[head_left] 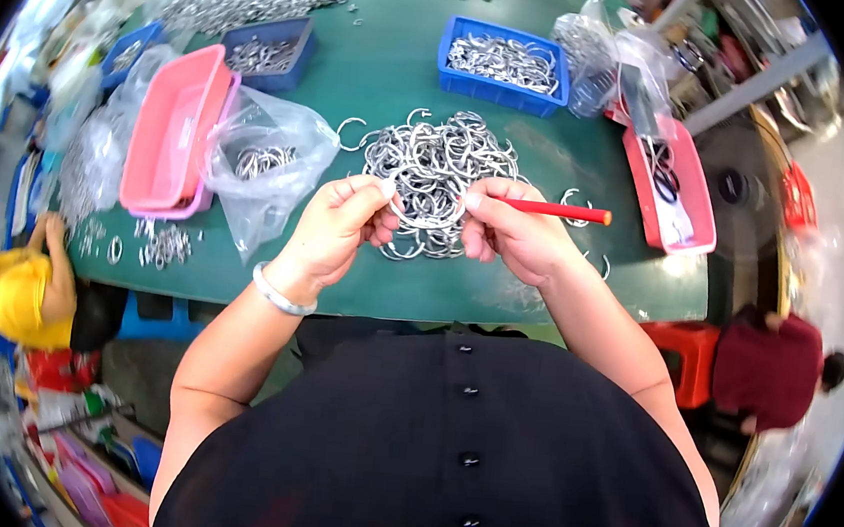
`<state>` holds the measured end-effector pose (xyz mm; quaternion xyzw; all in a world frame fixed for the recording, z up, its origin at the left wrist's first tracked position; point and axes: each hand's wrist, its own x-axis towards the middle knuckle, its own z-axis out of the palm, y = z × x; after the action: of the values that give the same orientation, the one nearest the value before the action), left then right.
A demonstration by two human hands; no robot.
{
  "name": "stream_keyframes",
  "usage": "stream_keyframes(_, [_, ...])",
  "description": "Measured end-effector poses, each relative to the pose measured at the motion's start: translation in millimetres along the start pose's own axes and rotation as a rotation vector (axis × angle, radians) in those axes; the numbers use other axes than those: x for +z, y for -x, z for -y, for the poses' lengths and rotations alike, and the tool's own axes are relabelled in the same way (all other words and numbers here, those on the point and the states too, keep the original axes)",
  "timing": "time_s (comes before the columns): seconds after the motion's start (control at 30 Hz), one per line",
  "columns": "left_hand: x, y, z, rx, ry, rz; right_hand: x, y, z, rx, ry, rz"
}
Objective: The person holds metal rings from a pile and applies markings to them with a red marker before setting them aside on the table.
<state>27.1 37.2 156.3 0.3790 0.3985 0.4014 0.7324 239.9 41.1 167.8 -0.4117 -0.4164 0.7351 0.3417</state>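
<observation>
the open silver metal ring (424,214) is sitting between both hands, just above the near edge of the heap of silver metal rings (437,170) on the green tabletop (389,70). the left hand (337,224) is pinching it in a narrow grip; the right hand (511,229) is gripping the ring's right side and a thin red pencil-like stick (552,210) together. the ring is probably snagging neighbours in the heap, so pulling could be dragging a tangle off the near edge, or the stick could be slipping toward the red tray (688,202) at right.

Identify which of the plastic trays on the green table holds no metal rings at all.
The pink tray left of the clear bag; the blue trays hold rings.
</observation>
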Motion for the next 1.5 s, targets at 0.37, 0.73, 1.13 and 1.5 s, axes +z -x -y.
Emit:
stream_keyframes(0.37, [40, -28, 20, 0.259, -0.187, -0.094, -50, -6, -19, -0.182, -0.014, 0.077])
stream_keyframes(0.73, [-1, -12, 65, 0.106, 0.032, -0.01, -28, -10, -75, -0.194, -0.06, -0.051])
stream_keyframes(1.13, [-42, 48, 131, -0.02, 0.241, 0.066, 10, 23, -154, -0.027, -0.1, -0.031])
stream_keyframes(1.5, [-42, 58, 146, 0.009, 0.229, 0.061, 14, 28, -176, -0.034, -0.173, -0.052])
